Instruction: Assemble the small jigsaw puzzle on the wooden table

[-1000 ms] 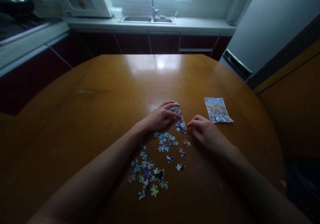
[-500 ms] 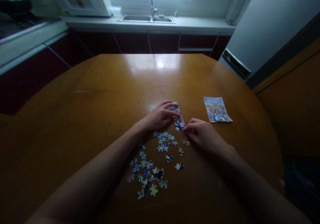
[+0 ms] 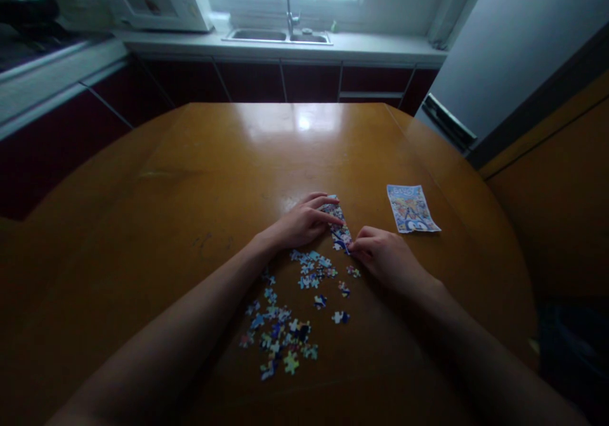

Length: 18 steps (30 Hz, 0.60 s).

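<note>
A narrow strip of joined jigsaw pieces [image 3: 339, 232] lies on the wooden table, partly covered by my fingers. Across its left side rests my left hand [image 3: 306, 219], fingers stretched out and apart. My right hand [image 3: 386, 253] is pinched closed at the strip's near right corner, on a small jigsaw piece [image 3: 347, 249] that the fingertips largely hide. Just below the hands is a group of pale blue loose pieces [image 3: 311, 267]. A few single pieces, one of them white and dark blue [image 3: 340, 317], lie nearer to me.
A larger pile of loose pieces [image 3: 278, 334] spreads beside my left forearm. Right of my right hand lies a printed picture sheet [image 3: 413, 209]. Beyond the table [image 3: 228, 153] are a counter with a sink [image 3: 278, 35], a microwave [image 3: 157, 1] and a fridge [image 3: 514, 52].
My right fingertips have shifted very slightly at the strip's near corner, where the piece now sits closer against it. My left hand stays in place; the view has moved a touch.
</note>
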Tool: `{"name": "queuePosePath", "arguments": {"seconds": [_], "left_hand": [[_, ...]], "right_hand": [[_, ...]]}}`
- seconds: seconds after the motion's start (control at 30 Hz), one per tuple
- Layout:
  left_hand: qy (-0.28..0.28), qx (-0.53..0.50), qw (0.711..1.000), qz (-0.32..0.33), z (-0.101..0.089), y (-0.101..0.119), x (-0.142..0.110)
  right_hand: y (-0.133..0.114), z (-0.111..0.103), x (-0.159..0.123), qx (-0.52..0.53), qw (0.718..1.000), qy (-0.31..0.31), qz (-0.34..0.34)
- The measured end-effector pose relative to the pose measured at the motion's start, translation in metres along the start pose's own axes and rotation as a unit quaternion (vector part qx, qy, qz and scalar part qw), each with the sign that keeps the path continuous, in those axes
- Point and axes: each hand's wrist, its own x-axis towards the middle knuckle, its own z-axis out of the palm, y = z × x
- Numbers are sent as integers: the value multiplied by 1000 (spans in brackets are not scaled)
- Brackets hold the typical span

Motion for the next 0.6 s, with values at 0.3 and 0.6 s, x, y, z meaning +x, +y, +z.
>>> {"name": "queuePosePath", "arguments": {"seconds": [0.3,0.6], "left_hand": [[11,-16,1000,-3,1,-1,-1],[43,-50,998,-21,1,0,0]], "right_hand": [[1,-4,-2,61,998,0,21],[5,1,0,105,993,19,47]]}}
